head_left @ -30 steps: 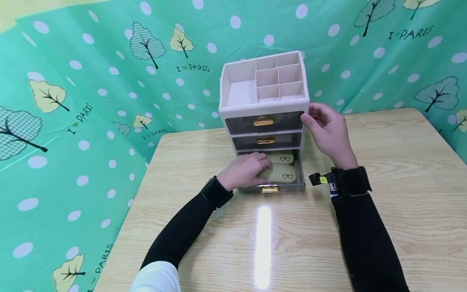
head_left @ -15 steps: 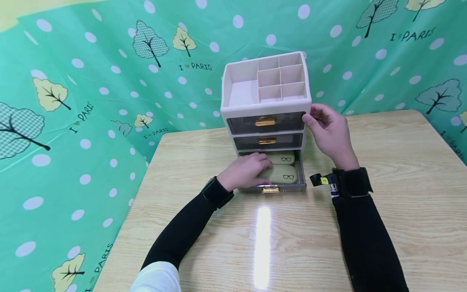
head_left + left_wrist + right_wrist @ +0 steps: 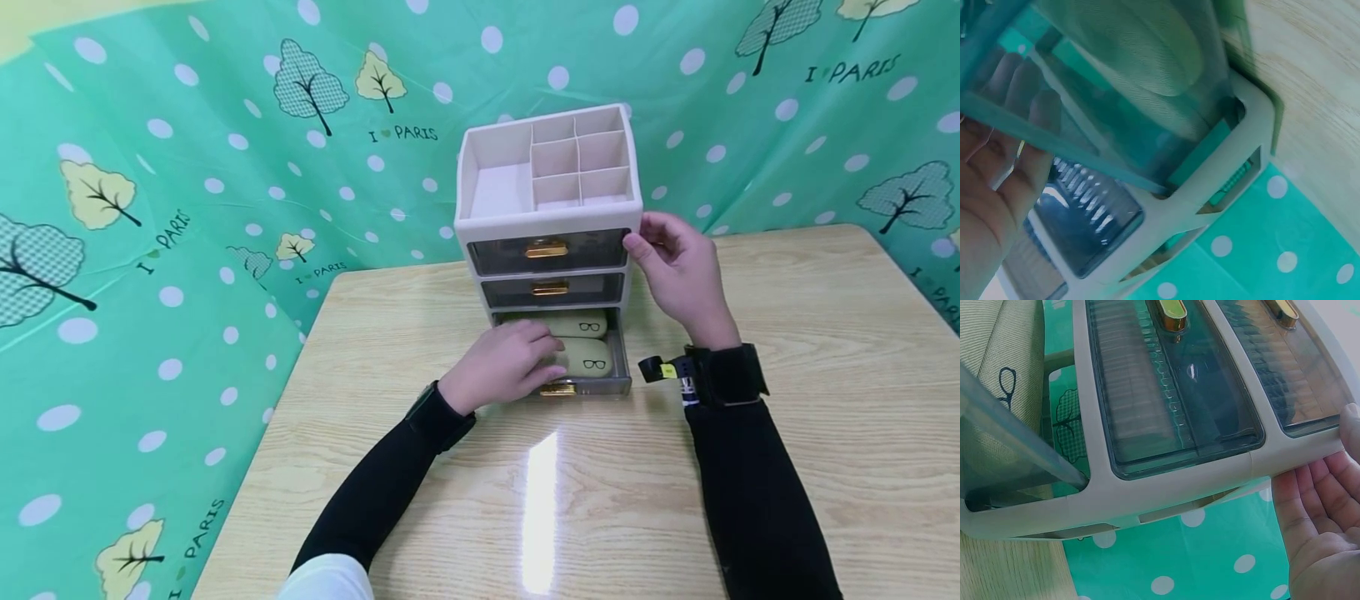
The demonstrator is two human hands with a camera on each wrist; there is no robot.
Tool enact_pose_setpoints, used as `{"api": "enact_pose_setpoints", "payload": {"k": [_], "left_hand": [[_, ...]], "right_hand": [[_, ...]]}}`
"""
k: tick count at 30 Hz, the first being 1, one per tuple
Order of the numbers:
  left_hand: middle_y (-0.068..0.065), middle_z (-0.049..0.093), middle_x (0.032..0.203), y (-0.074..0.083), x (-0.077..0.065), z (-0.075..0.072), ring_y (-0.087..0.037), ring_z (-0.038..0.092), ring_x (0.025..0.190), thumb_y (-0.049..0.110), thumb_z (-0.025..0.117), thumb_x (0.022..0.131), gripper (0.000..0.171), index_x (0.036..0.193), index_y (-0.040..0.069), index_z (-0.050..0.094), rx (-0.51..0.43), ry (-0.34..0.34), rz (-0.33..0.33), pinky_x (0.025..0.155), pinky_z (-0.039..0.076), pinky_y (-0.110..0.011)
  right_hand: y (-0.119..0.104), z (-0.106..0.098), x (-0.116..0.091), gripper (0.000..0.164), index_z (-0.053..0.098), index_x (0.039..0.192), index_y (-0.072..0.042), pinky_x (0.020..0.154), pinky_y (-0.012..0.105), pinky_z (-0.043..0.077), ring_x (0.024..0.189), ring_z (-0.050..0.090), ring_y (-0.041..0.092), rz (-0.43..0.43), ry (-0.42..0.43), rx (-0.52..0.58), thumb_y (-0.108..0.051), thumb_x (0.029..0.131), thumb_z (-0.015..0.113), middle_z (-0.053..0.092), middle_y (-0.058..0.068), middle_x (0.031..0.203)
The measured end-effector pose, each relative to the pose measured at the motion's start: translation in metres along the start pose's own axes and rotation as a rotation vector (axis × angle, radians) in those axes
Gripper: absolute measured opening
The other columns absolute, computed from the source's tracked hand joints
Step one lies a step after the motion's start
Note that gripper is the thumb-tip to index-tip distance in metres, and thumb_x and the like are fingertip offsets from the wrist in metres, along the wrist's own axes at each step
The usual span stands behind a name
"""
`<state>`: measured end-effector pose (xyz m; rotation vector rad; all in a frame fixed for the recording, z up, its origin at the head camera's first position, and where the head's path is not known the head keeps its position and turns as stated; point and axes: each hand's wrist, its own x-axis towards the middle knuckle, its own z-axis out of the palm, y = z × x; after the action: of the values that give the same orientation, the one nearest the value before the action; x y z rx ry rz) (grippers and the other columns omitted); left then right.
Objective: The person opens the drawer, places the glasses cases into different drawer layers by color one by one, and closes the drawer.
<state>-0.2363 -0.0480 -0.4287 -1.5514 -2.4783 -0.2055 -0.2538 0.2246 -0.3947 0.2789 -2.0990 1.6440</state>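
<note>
A white desktop drawer organizer [image 3: 547, 223] stands on the table, its bottom drawer [image 3: 611, 386] pulled out. Two pale-green glasses cases [image 3: 595, 358] lie in that drawer, one behind the other, each printed with black spectacles. My left hand [image 3: 510, 362] reaches over the drawer's left side, fingers loosely bent above the left part of the front case, which it partly hides. Through the clear drawer wall in the left wrist view, the left fingers [image 3: 1019, 87] show apart from the case. At the organizer's upper right edge, my right hand [image 3: 678, 275] grips the frame, thumb in front.
Two closed dark see-through drawers [image 3: 550, 288] with gold handles sit above the pulled-out one. The organizer's top is divided into compartments [image 3: 577, 158]. Behind the wood-grain table [image 3: 420, 492] hangs a green dotted cloth [image 3: 405, 200]; a light reflection shows on the tabletop.
My left hand has shifted slightly toward the front, its fingers lifting, uncovering more of the rear glasses case. The right hand keeps its grip on the organizer.
</note>
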Motion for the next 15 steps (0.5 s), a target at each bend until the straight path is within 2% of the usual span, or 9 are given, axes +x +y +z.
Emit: {"api": "enact_pose_setpoints", "payload": {"k": [5,15], "left_hand": [[0.002,0.070,0.100,0.011,-0.004,-0.003,-0.014,0.065,0.092,0.035,0.075,0.095,0.025,0.106,0.013,0.075,0.056,0.098,0.096,0.081,0.055,-0.027],[0.009,0.071,0.087,0.032,-0.003,0.005,-0.009,0.063,0.078,0.026,0.078,0.092,0.008,0.088,0.018,0.078,0.253,0.263,0.260,0.061,0.047,-0.020]], "right_hand": [[0.000,0.000,-0.001,0.036,0.065,0.128,0.002,0.087,0.017,0.053,0.100,0.063,0.015,0.001,-0.002,-0.003,-0.022,0.101,0.067,0.067,0.005,0.109],[0.000,0.000,0.000,0.034,0.065,0.128,0.002,0.084,0.015,0.052,0.099,0.063,0.013,-0.001,0.005,0.011,-0.017,0.100,0.068,0.068,0.003,0.108]]}}
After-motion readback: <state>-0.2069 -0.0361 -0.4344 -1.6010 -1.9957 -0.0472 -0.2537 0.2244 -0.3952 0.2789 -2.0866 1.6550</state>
